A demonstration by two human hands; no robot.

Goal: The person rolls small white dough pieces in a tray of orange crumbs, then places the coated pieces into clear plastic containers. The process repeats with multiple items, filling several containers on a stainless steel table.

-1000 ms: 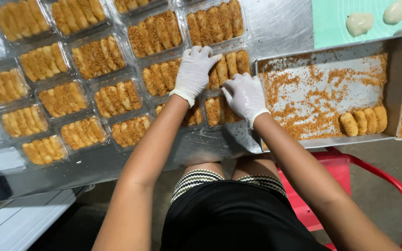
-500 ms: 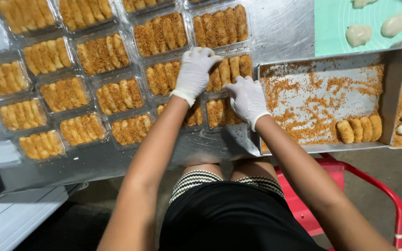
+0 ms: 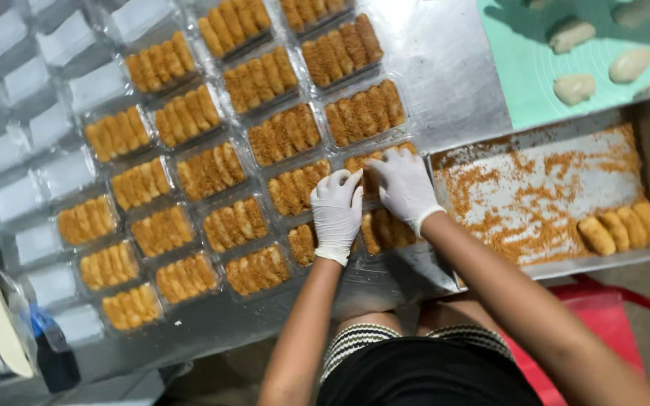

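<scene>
I'm over the steel bench (image 3: 453, 68), a dull, scuffed sheet of metal, and most of it is covered by rows of clear plastic trays (image 3: 189, 113): thin, glossy, rectangular, the ones along the far left edge bare, the rest packed with golden breaded sticks (image 3: 287, 134), stubby rods with a rough, crumbly crust, lying side by side. At the right edge sits a shallow metal pan (image 3: 645, 113), its floor dusted with orange crumbs and a short row of coated pieces (image 3: 620, 225) near its front right corner. Beyond it, a smooth mint-green mat (image 3: 528, 75) carries pale, uncoated dough ovals (image 3: 575, 88). Both my hands wear thin white gloves. My left hand (image 3: 336, 214) lies flat, fingers spread and loose, pressing on the tray at the near edge, gripping nothing. My right hand (image 3: 406, 186) rests beside it, fingers fanned over the neighbouring tray of sticks, likewise unclenched.
</scene>
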